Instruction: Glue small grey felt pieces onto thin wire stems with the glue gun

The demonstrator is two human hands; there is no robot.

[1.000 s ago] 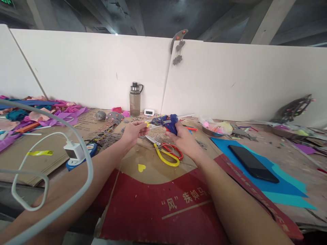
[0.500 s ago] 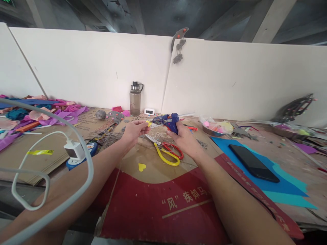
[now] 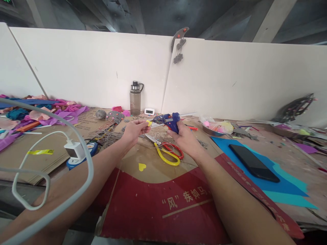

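Between the thumb and fingers of my left hand (image 3: 135,132) is a small yellow piece (image 3: 149,123). My right hand (image 3: 184,136) grips a blue glue gun (image 3: 173,122), whose nozzle points left and meets or nearly meets the yellow piece. Below the hands, scissors with one yellow and one red handle (image 3: 167,157) lie on the cardboard (image 3: 153,177). A yellow heart cutout (image 3: 142,167) rests nearer to me, left of the scissors.
A water bottle (image 3: 135,98) and small white clock (image 3: 149,111) stand by the white partition. A black phone (image 3: 253,162) lies on blue sheets at right. White cables and a charger (image 3: 74,150) are at left, near colourful scraps (image 3: 43,115).
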